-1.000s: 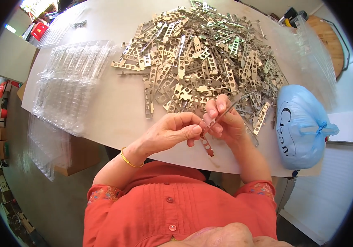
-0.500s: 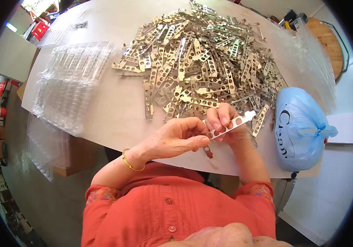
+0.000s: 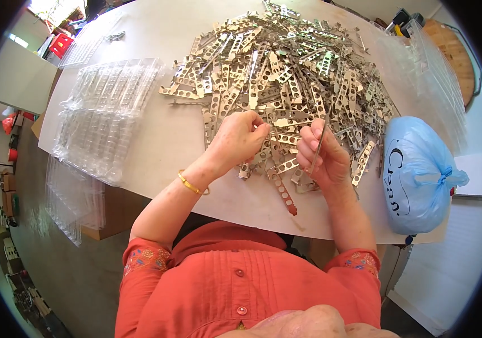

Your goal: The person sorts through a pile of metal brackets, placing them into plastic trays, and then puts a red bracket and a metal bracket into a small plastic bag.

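Observation:
A large heap of perforated metal brackets (image 3: 263,73) covers the middle of the table, silver and brassy, with round holes. At its near edge my left hand (image 3: 238,138) has its fingers bent together over the brackets; what they hold, if anything, is hidden. My right hand (image 3: 326,156) is closed on a metal bracket (image 3: 321,143), held nearly upright and seen edge-on. Between and below the hands lies a loose bracket (image 3: 282,192) pointing toward me, its near end reddish.
Clear plastic trays (image 3: 97,121) are stacked on the left. A tied blue plastic bag (image 3: 415,174) sits at the right edge, with clear plastic sheets (image 3: 438,79) behind it. More clear trays (image 3: 75,194) stand below the table's left edge beside a cardboard box (image 3: 120,211).
Both hands held a bracket together near the table edge. They have separated: the left moved away to the heap, while the right keeps a bracket, turned edge-on.

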`<state>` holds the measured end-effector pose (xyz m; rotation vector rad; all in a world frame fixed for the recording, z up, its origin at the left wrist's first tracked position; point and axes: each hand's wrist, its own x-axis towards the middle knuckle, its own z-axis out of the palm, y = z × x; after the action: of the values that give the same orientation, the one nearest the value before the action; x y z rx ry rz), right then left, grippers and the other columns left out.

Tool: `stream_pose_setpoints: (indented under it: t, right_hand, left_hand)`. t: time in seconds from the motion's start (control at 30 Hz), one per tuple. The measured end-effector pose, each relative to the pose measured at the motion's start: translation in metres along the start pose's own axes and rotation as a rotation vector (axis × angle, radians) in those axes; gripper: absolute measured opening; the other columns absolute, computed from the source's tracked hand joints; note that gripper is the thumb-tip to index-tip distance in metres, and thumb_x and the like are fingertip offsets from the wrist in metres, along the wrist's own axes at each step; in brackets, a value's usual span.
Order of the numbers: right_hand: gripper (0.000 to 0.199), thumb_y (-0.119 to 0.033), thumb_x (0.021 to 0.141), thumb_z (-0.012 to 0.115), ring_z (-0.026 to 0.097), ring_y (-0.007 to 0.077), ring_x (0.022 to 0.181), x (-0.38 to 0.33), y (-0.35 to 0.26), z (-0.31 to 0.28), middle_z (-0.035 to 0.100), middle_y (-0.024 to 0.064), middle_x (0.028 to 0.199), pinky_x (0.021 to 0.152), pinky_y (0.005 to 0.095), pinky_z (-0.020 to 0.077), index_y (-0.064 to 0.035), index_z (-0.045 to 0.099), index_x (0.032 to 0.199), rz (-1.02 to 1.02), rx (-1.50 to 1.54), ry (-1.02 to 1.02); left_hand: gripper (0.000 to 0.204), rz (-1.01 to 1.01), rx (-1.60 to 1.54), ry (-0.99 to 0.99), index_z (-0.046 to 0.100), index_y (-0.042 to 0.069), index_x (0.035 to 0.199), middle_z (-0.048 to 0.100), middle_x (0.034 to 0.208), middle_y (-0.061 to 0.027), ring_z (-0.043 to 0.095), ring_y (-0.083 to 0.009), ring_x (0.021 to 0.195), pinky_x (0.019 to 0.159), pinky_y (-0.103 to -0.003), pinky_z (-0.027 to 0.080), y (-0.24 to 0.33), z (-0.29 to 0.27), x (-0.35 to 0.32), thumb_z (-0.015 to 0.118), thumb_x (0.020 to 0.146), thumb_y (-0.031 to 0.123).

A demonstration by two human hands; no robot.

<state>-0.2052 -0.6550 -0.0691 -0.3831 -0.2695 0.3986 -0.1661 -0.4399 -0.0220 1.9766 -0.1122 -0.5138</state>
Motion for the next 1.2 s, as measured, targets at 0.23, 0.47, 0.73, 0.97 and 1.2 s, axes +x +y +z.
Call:
stream_pose_setpoints:
  t: [0.23, 0.47, 0.73, 0.97, 1.2]
  right_hand:
    - [0.015, -0.019, 0.100, 0.059, 0.047, 0.0088, 0.060, 0.000, 0.004, -0.001, 0.054, 0.0050, 0.088, 0.051, 0.0224, 0.0401, -0.0054, 0.053, 0.100, 0.015, -0.050, 0.012]
    - [0.015, -0.020, 0.100, 0.059, 0.046, 0.0082, 0.059, 0.000, 0.004, 0.000, 0.054, 0.0049, 0.087, 0.051, 0.0220, 0.0393, -0.0059, 0.054, 0.101, 0.017, -0.081, 0.021]
    - [0.017, -0.021, 0.100, 0.059, 0.047, 0.0067, 0.059, -0.001, 0.006, -0.001, 0.055, 0.0043, 0.087, 0.050, 0.0209, 0.0399, -0.0058, 0.053, 0.101, 0.037, -0.172, 0.078]
    - [0.011, -0.018, 0.101, 0.057, 0.056, 0.0068, 0.063, -0.002, 0.010, 0.007, 0.064, 0.0139, 0.114, 0.051, 0.0190, 0.0460, -0.0076, 0.058, 0.106, -0.015, -0.306, 0.260]
    - [0.012, -0.018, 0.102, 0.053, 0.059, 0.0071, 0.063, 0.000, 0.010, 0.009, 0.052, 0.0278, 0.138, 0.051, 0.0180, 0.0477, -0.0086, 0.058, 0.107, -0.006, -0.416, 0.245]
  left_hand:
    - [0.029, -0.119, -0.070, -0.026, 0.065, -0.007, 0.097, 0.062, 0.067, -0.0051, 0.058, -0.0118, 0.043, 0.039, -0.025, 0.045, -0.009, 0.008, 0.028, 0.065, 0.093, 0.022]
    - [0.021, -0.067, -0.481, -0.012, 0.063, -0.001, 0.092, 0.061, 0.074, -0.0055, 0.054, -0.0091, 0.046, 0.041, -0.025, 0.048, -0.028, -0.003, 0.026, 0.067, 0.094, 0.019]
    - [0.011, -0.082, -1.112, -0.118, 0.062, 0.002, 0.095, 0.065, 0.081, -0.0069, 0.056, -0.0087, 0.054, 0.053, -0.028, 0.056, -0.045, -0.012, 0.002, 0.061, 0.098, 0.013]
    - [0.010, 0.001, -1.212, -0.093, 0.064, 0.004, 0.102, 0.068, 0.085, -0.0090, 0.059, -0.0097, 0.055, 0.055, -0.029, 0.058, -0.052, -0.001, -0.008, 0.059, 0.099, 0.012]
    - [0.009, 0.403, -0.897, 0.146, 0.060, 0.003, 0.105, 0.070, 0.090, -0.0122, 0.064, -0.0140, 0.060, 0.056, -0.028, 0.057, -0.035, 0.016, -0.037, 0.061, 0.098, 0.007]
